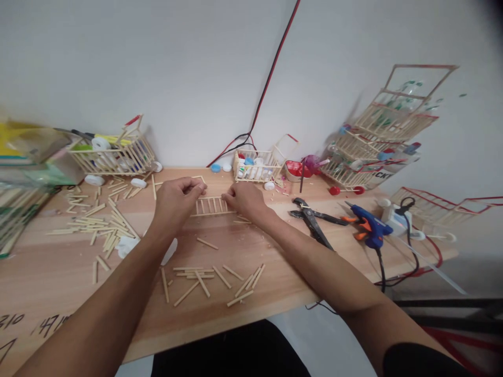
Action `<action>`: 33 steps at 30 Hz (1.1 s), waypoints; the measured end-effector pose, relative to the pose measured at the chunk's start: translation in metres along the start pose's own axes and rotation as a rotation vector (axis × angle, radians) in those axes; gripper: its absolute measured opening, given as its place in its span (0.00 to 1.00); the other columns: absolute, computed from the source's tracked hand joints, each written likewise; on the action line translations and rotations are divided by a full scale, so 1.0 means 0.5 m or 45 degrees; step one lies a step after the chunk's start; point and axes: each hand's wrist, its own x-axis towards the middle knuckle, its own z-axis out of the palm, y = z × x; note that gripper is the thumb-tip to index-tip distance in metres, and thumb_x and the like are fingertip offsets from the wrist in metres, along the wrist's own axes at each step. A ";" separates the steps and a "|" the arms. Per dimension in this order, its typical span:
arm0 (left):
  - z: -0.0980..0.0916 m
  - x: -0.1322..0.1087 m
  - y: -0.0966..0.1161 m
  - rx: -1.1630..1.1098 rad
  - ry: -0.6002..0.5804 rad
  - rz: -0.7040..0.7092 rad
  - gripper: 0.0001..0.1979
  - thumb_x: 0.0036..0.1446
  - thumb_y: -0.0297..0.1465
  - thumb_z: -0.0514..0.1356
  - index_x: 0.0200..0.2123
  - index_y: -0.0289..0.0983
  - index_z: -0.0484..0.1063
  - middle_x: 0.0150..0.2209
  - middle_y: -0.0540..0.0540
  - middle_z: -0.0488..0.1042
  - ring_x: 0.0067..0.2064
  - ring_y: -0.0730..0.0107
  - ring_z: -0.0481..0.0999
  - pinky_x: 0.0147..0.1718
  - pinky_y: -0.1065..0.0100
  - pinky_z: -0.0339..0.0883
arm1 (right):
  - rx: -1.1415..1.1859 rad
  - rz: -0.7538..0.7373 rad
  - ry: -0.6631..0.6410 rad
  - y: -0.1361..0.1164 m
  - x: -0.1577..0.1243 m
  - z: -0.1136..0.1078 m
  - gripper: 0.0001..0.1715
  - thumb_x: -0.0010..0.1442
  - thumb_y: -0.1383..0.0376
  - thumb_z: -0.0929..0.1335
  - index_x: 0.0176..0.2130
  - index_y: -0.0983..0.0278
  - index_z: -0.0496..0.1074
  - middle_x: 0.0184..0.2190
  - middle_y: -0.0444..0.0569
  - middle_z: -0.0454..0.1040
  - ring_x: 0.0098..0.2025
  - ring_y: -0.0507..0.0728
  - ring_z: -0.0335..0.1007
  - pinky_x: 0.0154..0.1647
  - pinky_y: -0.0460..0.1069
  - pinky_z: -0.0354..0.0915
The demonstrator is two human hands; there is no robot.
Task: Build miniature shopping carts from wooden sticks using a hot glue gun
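Observation:
Between my hands is a small ladder-like frame of thin wooden sticks (214, 206), with short rungs across two long rails. My left hand (178, 199) is closed in a pinch at its left end, fingertips near the upper rail. At the other end my right hand (247, 201) pinches the frame, its fingers curled and partly hidden. Just behind the left fingers, a corner of another stick piece (199, 178) shows. Loose cut sticks (196, 273) lie on the wooden table (275, 272) nearer to me, and one single stick (207, 243) lies just below the frame.
A heap of sticks (106, 228) spreads at left. Small stick carts (113, 157) (257, 166) stand along the wall, with stacked carts (377, 131) at right. Pliers (314, 222) and a blue glue gun (371, 225) with cables lie to the right.

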 end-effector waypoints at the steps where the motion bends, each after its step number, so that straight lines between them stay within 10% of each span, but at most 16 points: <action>1: 0.000 0.000 0.001 0.001 0.001 -0.004 0.10 0.50 0.37 0.59 0.27 0.39 0.78 0.26 0.50 0.79 0.30 0.66 0.75 0.32 0.67 0.65 | -0.013 -0.004 0.006 0.001 0.000 0.000 0.17 0.61 0.57 0.65 0.31 0.64 0.78 0.35 0.54 0.80 0.39 0.60 0.74 0.34 0.50 0.62; 15: -0.004 -0.001 0.005 0.030 0.001 -0.033 0.11 0.50 0.38 0.59 0.28 0.38 0.79 0.26 0.49 0.78 0.28 0.68 0.73 0.29 0.68 0.64 | 0.068 -0.065 0.164 0.044 -0.007 -0.039 0.12 0.61 0.64 0.64 0.32 0.63 0.76 0.33 0.49 0.77 0.35 0.55 0.68 0.31 0.48 0.53; 33: -0.006 0.001 0.002 0.038 -0.027 -0.051 0.11 0.50 0.39 0.59 0.26 0.39 0.77 0.28 0.48 0.79 0.30 0.66 0.74 0.30 0.67 0.64 | -0.590 -1.070 -0.057 0.035 0.008 -0.030 0.08 0.65 0.70 0.65 0.41 0.64 0.74 0.41 0.55 0.72 0.41 0.58 0.62 0.39 0.51 0.50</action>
